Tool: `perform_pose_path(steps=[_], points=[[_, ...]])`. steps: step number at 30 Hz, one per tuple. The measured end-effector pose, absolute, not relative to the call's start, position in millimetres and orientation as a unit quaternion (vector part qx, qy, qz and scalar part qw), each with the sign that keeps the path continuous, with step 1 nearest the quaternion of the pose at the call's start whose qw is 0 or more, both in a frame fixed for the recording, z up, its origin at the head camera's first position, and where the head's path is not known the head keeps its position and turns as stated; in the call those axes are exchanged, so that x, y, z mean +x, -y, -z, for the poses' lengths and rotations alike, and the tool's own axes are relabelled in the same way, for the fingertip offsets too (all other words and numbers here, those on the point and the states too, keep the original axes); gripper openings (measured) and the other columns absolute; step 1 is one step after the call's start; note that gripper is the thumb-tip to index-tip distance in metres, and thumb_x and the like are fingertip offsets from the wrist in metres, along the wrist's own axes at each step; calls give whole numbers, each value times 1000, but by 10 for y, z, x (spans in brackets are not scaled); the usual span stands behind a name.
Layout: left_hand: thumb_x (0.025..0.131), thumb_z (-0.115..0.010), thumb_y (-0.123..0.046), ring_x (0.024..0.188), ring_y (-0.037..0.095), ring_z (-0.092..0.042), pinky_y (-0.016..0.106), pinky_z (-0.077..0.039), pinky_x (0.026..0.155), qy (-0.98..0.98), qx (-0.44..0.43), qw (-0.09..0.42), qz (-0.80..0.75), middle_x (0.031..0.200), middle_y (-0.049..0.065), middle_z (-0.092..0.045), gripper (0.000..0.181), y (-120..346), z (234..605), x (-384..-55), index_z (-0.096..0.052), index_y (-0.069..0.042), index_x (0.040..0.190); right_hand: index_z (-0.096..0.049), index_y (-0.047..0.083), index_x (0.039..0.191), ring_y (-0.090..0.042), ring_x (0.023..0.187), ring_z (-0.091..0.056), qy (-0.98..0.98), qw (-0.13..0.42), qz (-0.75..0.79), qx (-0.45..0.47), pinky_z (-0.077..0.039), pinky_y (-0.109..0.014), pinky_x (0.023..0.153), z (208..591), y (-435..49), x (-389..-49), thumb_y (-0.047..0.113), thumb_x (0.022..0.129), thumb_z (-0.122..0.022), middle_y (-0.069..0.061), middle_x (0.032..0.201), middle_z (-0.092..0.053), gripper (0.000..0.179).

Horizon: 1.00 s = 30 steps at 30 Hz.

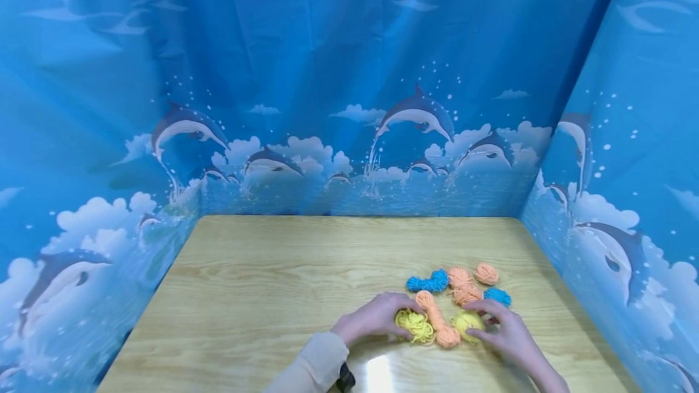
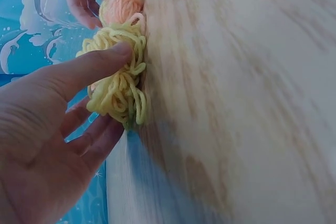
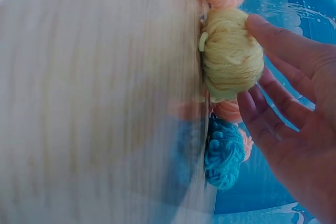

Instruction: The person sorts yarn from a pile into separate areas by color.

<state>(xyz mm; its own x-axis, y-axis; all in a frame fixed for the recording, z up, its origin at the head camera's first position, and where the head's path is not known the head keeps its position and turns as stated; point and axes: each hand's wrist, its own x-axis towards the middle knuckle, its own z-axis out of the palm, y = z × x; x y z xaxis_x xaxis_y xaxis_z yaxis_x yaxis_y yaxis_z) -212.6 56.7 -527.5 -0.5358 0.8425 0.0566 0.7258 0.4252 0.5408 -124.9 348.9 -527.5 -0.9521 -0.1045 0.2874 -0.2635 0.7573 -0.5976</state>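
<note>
In the head view, my left hand (image 1: 375, 318) holds a loose, loopy bundle of yellow yarn (image 1: 415, 327) on the table. The left wrist view shows the thumb across the yarn's near side and the other fingers behind it. My right hand (image 1: 509, 331) grips a rounder yellow yarn ball (image 1: 466, 325), more tightly wound, between thumb and fingers; the right wrist view shows this yellow ball (image 3: 232, 53) up close. Between the two yellow pieces lies a long peach yarn skein (image 1: 435, 318), thick at both ends and narrow in the middle.
Behind the hands lie a blue skein (image 1: 428, 282), a peach skein (image 1: 463, 287), a peach ball (image 1: 486, 273) and a blue yarn piece (image 1: 497, 296). The wooden table (image 1: 262, 278) extends to the left. Blue dolphin-print curtains (image 1: 306, 77) stand along its back and sides.
</note>
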Motion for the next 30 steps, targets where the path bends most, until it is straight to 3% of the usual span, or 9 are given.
perform_pose_path(steps=[13,30], points=[[83,-85,-27,121,6,-59,24,-45,107,-835,450,95,-304,131,-9,-66,51,-499,5309,-2166,-67,-21,130,-77,17,107,-14,98,-63,946,141,-261,128,-59,-27,74,5292,-3471,-1270,19,65,-93,0,111,-72,45],[80,-86,-29,104,-1,-60,18,-50,93,-840,378,85,-381,120,-9,-69,50,-288,5268,-2230,-68,-19,126,-76,17,109,-24,99,-66,948,106,-270,130,-60,-27,73,5290,-3488,-1283,23,67,-93,-3,114,-70,46]])
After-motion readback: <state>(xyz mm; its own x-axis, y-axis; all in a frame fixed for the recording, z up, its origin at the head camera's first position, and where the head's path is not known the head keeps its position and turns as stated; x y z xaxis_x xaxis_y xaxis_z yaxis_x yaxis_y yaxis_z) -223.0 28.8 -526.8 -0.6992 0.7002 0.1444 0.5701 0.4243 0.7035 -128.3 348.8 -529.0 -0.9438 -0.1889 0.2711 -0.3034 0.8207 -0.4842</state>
